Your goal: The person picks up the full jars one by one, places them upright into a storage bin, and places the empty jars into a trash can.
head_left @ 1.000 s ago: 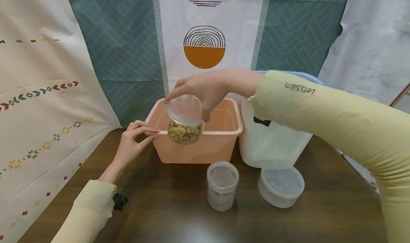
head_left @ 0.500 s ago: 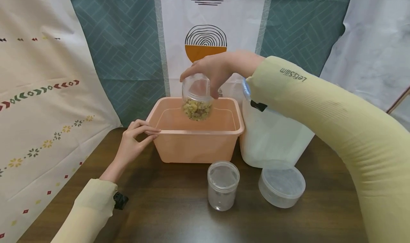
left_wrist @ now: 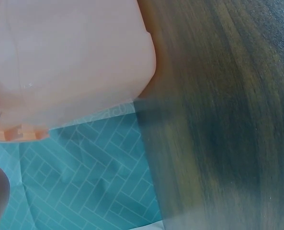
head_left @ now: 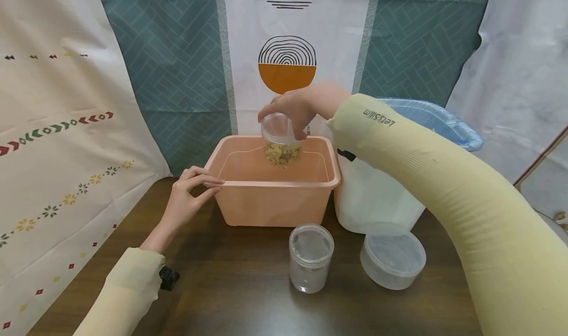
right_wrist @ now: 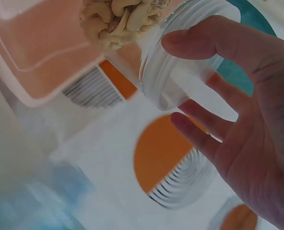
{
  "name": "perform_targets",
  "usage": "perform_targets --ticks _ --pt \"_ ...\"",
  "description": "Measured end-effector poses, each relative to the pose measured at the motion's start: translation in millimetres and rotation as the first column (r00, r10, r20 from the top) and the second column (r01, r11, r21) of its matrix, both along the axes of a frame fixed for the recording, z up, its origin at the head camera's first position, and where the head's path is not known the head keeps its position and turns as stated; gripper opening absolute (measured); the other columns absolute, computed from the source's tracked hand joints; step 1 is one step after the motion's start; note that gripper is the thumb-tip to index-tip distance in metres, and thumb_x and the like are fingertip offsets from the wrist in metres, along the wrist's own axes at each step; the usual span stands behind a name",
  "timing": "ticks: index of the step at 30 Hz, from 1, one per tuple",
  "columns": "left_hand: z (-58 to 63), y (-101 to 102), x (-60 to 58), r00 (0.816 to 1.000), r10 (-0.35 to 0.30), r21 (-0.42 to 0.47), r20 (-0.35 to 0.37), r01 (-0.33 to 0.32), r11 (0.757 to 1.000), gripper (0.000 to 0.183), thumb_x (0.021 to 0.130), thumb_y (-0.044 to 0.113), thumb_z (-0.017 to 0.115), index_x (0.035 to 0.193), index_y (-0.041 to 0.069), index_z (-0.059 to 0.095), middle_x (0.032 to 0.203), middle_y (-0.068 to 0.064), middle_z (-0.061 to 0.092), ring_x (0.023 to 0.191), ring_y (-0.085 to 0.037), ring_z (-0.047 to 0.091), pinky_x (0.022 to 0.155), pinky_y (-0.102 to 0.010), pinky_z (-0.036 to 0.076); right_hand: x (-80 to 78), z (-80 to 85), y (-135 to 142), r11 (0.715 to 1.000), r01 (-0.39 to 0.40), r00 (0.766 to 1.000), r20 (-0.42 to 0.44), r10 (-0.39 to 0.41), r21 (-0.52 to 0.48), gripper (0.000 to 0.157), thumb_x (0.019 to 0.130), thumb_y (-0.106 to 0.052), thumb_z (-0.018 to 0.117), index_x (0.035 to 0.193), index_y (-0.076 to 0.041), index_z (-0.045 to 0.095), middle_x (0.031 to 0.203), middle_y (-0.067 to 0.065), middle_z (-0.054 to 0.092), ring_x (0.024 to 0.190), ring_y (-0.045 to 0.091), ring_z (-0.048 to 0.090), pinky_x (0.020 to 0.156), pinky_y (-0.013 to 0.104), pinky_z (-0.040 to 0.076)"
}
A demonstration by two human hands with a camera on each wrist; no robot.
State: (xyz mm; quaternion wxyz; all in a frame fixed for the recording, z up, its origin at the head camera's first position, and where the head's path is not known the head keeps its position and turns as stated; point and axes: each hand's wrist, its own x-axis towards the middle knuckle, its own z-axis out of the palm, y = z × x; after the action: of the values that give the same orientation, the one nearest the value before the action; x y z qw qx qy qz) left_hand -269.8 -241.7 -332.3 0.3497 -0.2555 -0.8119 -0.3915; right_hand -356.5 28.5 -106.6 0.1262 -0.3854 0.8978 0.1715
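Observation:
My right hand (head_left: 295, 110) grips a clear screw-lid jar (head_left: 276, 129) from above, with thumb and fingers spread round its lid. Cashew nuts (right_wrist: 118, 21) fill the jar's lower part, as the right wrist view shows. The jar is held upright over the opening of a peach plastic tub (head_left: 275, 203). At the tub's near left corner, my left hand (head_left: 188, 193) pinches the rim, fingers on top and thumb below. The left wrist view shows the tub's outer wall (left_wrist: 74, 57) close up.
An empty clear jar (head_left: 310, 262) stands on the dark wooden table (head_left: 230, 286) before the tub. Right of it sits a low round clear container (head_left: 392, 259). Behind that is a tall whitish bin (head_left: 377, 193) with a blue lid (head_left: 435, 119). Patterned cloth (head_left: 177, 70) hangs behind.
The jar of cashews has risen from before the tub's front rim, moved back and right over the opening, then dipped slightly. The left hand has stayed on the rim.

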Motion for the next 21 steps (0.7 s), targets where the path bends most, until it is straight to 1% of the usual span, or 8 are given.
perform_targets --ticks 3,4,7,10,12,15,19,21 --pt "5.8 5 6.9 1.000 -0.006 0.001 0.000 0.006 1.000 0.020 0.076 -0.011 0.076 0.093 -0.002 0.077 0.094 -0.013 0.064 0.096 -0.008 0.047 0.087 -0.017 0.034 -4.0 -16.9 0 1.000 -0.020 1.000 0.020 0.020 0.020 0.095 0.077 -0.006 0.074 0.152 -0.038 0.026 0.161 0.003 0.026 0.132 0.026 0.036 0.092 0.039 0.051" --pt "6.8 6 8.3 1.000 -0.007 0.001 0.000 0.007 1.000 0.020 0.076 -0.011 0.076 0.093 -0.002 0.077 0.094 -0.013 0.064 0.096 -0.008 0.047 0.087 -0.017 0.034 -4.9 -22.6 0 1.000 -0.015 0.999 0.032 0.014 0.018 0.095 0.076 -0.006 0.074 0.152 -0.038 0.027 0.160 0.002 0.028 0.131 0.025 0.037 0.090 0.038 0.051" --pt "7.3 6 9.4 1.000 -0.008 0.002 0.003 0.008 1.000 0.019 0.076 -0.011 0.076 0.093 -0.002 0.077 0.094 -0.013 0.064 0.096 -0.007 0.047 0.087 -0.016 0.034 -8.7 -38.7 2 1.000 -0.003 0.999 0.048 0.003 0.006 0.095 0.075 -0.003 0.075 0.150 -0.039 0.029 0.155 0.001 0.035 0.126 0.024 0.040 0.083 0.036 0.050" --pt "6.4 5 8.6 1.000 -0.005 0.007 0.010 0.005 1.000 0.019 0.077 -0.010 0.076 0.093 -0.001 0.077 0.094 -0.013 0.064 0.096 -0.007 0.047 0.087 -0.016 0.034 -14.0 -52.5 5 1.000 0.008 0.999 0.052 -0.008 -0.008 0.095 0.074 -0.001 0.074 0.149 -0.039 0.030 0.151 0.001 0.038 0.123 0.023 0.042 0.078 0.034 0.049" --pt "6.0 5 7.9 1.000 -0.004 0.007 0.013 0.004 1.000 0.018 0.077 -0.010 0.076 0.093 -0.001 0.077 0.095 -0.013 0.064 0.097 -0.007 0.047 0.087 -0.016 0.034 -18.2 -59.8 6 1.000 0.010 0.999 0.053 -0.009 -0.012 0.095 0.073 0.000 0.074 0.148 -0.040 0.031 0.150 0.001 0.039 0.123 0.023 0.043 0.079 0.035 0.049" --pt "6.1 4 7.5 1.000 -0.009 0.008 0.017 0.009 1.000 0.018 0.077 -0.010 0.076 0.093 -0.001 0.077 0.095 -0.013 0.064 0.097 -0.006 0.047 0.088 -0.016 0.034 -23.1 -68.6 8 0.999 0.031 0.997 0.067 -0.030 -0.017 0.095 0.073 0.000 0.074 0.147 -0.043 0.031 0.149 -0.001 0.039 0.124 0.023 0.043 0.084 0.036 0.049" --pt "7.4 4 7.8 1.000 -0.017 0.013 0.022 0.017 1.000 0.018 0.077 -0.010 0.076 0.093 -0.002 0.077 0.095 -0.014 0.065 0.098 -0.005 0.048 0.089 -0.017 0.035 -26.7 -76.1 8 0.998 0.061 0.994 0.095 -0.058 -0.032 0.098 0.071 0.000 0.077 0.146 -0.046 0.033 0.149 -0.002 0.039 0.127 0.023 0.040 0.093 0.040 0.051" --pt "7.8 4 8.0 1.000 -0.015 0.015 0.022 0.014 1.000 0.018 0.077 -0.010 0.076 0.093 -0.001 0.077 0.095 -0.014 0.065 0.098 -0.004 0.048 0.089 -0.017 0.034 -27.1 -78.3 6 0.997 0.073 0.992 0.109 -0.069 -0.038 0.099 0.071 0.001 0.077 0.147 -0.044 0.033 0.151 -0.002 0.038 0.129 0.023 0.038 0.097 0.042 0.050"
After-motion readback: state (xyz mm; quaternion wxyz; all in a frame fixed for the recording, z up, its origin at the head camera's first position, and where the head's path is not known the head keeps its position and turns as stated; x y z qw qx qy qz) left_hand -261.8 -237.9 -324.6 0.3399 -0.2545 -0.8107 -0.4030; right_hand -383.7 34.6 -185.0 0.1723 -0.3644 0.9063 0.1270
